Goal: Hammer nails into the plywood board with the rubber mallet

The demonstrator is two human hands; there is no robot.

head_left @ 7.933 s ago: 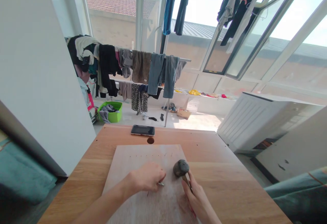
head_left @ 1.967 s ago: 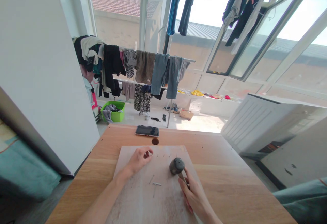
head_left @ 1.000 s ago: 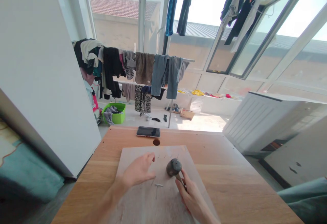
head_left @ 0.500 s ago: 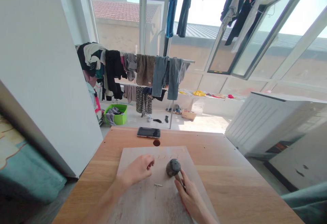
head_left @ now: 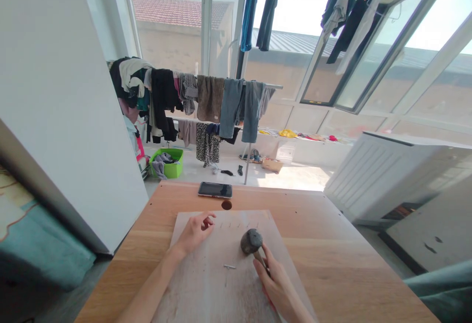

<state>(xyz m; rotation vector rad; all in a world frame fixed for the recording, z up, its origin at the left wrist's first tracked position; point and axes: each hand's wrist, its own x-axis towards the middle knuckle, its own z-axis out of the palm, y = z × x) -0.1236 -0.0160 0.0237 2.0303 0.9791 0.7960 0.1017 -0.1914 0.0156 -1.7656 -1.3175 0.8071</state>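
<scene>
The right hand (head_left: pixel 277 276) is wrapped around the handle of a dark-headed mallet (head_left: pixel 251 241), its head over the right part of a pale board (head_left: pixel 206 288) on the wooden table (head_left: pixel 324 244). The left hand (head_left: pixel 193 232) is above the board's far left part, fingers loosely curled; whether they pinch anything, I cannot tell. Just right of its fingertips runs a row of thin nails (head_left: pixel 239 224). A short metal rod (head_left: pixel 230 266) lies mid-board, between the hands but nearer the person. Beyond the board lies a smartphone (head_left: pixel 215 190), beside a round hole (head_left: pixel 226 205)
</scene>
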